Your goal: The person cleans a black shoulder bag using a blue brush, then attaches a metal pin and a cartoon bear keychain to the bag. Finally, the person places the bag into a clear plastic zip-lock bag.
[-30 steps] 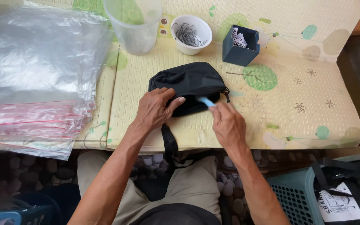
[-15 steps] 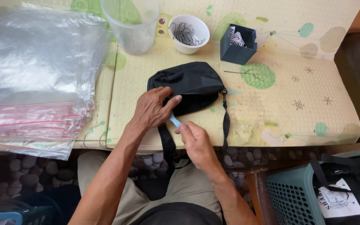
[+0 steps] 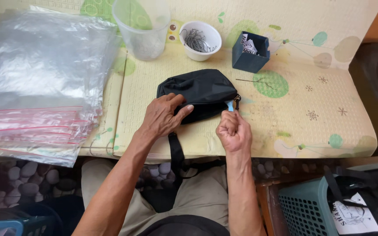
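Head-camera view over a padded, pale yellow table mat [image 3: 250,126] printed with green circles. A thick stack of clear zip-seal plastic bags [image 3: 40,83] with pink closure strips fills the upper left of the frame. At lower right a teal plastic basket [image 3: 302,209] holds a black bag with a white printed tag.

At centre lies the black fabric pouch [image 3: 202,89], its strap [image 3: 176,150] trailing over the near table edge toward the person's lap. The left hand [image 3: 162,117] rests flat on the pouch's lower left part, fingers spread loosely and pressing the cloth down rather than gripping it. The right hand [image 3: 233,130], curled into a near fist just below the pouch's right end, has thumb and fingers pinched tight on a small light-blue tag [image 3: 229,105] beside the dark zipper pull [image 3: 237,101].

Half a second earlier that hand sat low by the left hand, near the strap; it has since carried the blue tag back up to the zipper corner, which suggests the tag is being attached or threaded there.

Along the top edge stand a clear plastic cup [image 3: 143,28], a white bowl [image 3: 200,40] of dark metal hooks or pins, and a small dark-blue box [image 3: 251,52] of printed paper slips. A thin pin [image 3: 246,80] lies on the mat.
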